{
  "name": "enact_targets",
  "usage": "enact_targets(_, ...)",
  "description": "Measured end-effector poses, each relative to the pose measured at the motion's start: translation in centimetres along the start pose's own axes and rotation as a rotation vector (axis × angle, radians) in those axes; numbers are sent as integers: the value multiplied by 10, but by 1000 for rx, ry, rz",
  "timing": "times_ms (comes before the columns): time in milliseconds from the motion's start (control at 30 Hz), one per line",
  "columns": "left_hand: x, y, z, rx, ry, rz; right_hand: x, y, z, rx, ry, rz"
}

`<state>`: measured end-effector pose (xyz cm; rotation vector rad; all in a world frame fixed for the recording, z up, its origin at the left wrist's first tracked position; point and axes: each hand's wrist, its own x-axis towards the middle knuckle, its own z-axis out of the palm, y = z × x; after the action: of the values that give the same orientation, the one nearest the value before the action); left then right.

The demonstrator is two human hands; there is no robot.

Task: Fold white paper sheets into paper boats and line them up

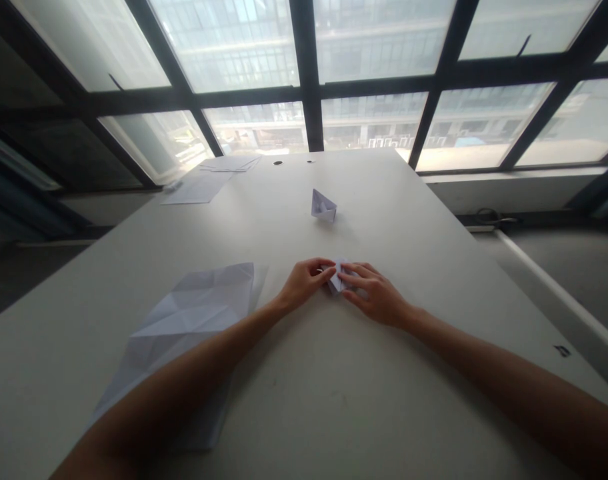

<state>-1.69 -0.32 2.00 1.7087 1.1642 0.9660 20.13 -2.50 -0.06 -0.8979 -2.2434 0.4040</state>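
A person's left hand (pixel 305 280) pinches the left edge of a small folded paper (pixel 338 283) between thumb and fingers, while the right hand (pixel 377 293) lies unclenched across its other side, fingers extended and touching the surface. The piece sits on a white worktop (pixel 304 407), near its middle, partly hidden by the hands. Just beyond it stands a pointed folded paper figure (pixel 324 208), apart from both hands. At left, a large creased sheet (pixel 199 300) spreads across the worktop, partly covered by the left forearm (pixel 194 370); another paper edge shows beneath its right side. Loose white papers (pixel 197 189) lie at the far left corner, near a dark round hole (pixel 278 163). Behind the worktop, dark-framed windows (pixel 374 40) look onto a pale building. A small black mark (pixel 563 351) shows near the right edge.
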Motion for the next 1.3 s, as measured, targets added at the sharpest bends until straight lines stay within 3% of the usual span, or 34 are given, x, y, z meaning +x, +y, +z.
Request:
enact_targets(100, -2, 0, 1, -73, -19, -16, 1, 1, 1, 68, 85, 72)
enact_targets(233, -5, -1, 7, -207, -18, -8, 5, 7, -1, 313, 239, 300)
enact_targets(400, -9, 2, 17, -320, -39, 21, 8, 8, -8, 638, 89, 401)
enact_targets(600, -9, 4, 18, -262, -149, -48, 7, -2, -5, 597, 180, 479)
enact_targets(900, -8, 2, 18, -174, -144, -56, 8, 2, 2, 637, 234, 491)
enact_targets(1100, -8, 4, 13, -62, -199, -67, 9, 3, 0, 666, 119, 467)
enact_targets(1300, -7, 7, 13, -109, -254, -82, 11, 1, -3, 637, 95, 495)
